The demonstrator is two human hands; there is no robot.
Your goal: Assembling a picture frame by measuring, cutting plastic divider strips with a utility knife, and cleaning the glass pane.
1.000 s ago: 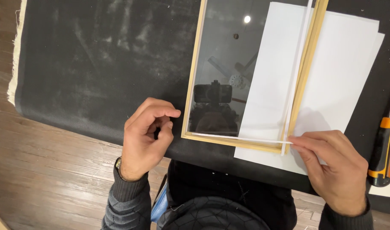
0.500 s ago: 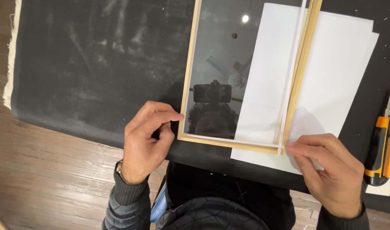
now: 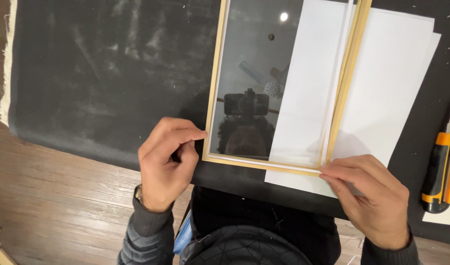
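Head cam looks straight down at a light wooden frame [image 3: 216,88] with glass in it, lying on a black mat [image 3: 102,73] over a wood floor [image 3: 53,196]. Left hand [image 3: 167,162] curls loosely, fingertips touching the frame's near left corner, not clamped on anything. Right hand [image 3: 369,194] pinches the near right corner where white paper sheets [image 3: 382,98] stick out. Loads of bare mat to the left. An orange utility knife [image 3: 443,167] sits at the right edge.
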